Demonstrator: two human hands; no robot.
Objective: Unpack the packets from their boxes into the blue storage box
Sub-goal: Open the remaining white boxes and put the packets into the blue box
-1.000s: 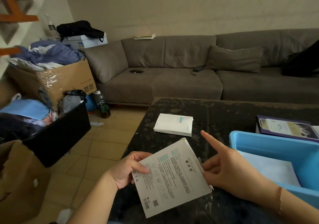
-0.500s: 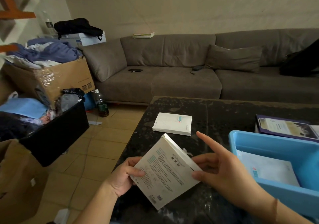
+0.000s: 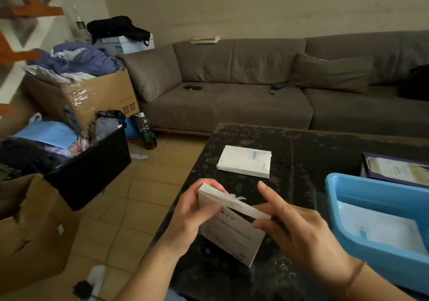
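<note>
Item one, as I log it: a flat white box held tilted above the near edge of the dark table, its printed face toward me; the print is too blurred for me to read. My left hand grips its left end, thumb across the front and fingers curled behind. My right hand pinches the top flap at the right corner, forefinger raised straight. A shred of torn white tape sticks up from the top edge. Item two: a second white box lying flat farther back on the table, with a teal strip and a small red mark, lettering illegible. Item three: the blue storage box at the right, well apart from the held box, with a white packet lying flat inside, bearing a teal and red mark. Behind it, a purple clipboard with a paper. Beyond: grey sofa, a phone on its seat; left, a cardboard box of clothes, a black bin, a bottle on the floor.
</note>
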